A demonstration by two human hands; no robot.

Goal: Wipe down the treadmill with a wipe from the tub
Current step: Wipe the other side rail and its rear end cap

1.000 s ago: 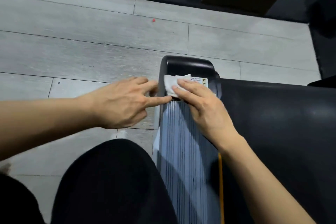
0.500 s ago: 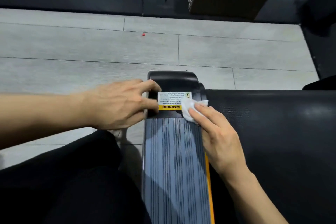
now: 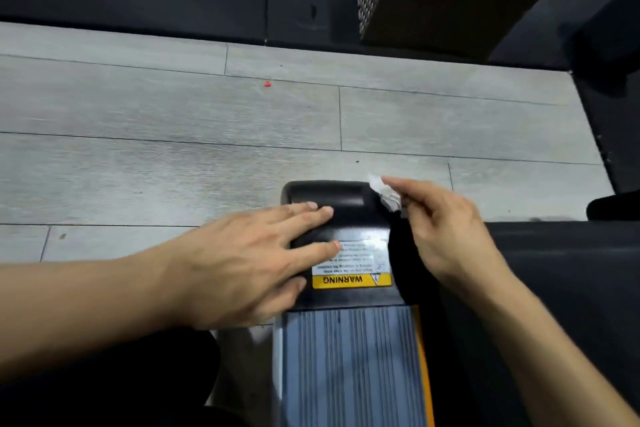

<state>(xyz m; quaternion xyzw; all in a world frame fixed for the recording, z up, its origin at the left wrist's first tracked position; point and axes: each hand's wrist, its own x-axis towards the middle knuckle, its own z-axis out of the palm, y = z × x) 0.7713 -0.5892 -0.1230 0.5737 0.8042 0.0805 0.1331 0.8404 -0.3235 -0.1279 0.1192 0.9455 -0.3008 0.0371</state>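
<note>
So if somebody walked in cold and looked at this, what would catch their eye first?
Probably the yellow WARNING label on the black end cap of the treadmill, mid-frame, with the left hand lying flat across that cap. Next, the crumpled white wipe pinched in the right hand at the cap's far right corner. A tiny red speck also stands out on the grey floor beyond.

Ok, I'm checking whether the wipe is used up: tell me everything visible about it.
The wipe is a small, white, crumpled wad, thin and soft-looking, somewhat blurred. The right hand pinches it at the fingertips, at the far right corner of the treadmill's black end cap. Whether it touches the cap, or is soiled, cannot be told.
</note>
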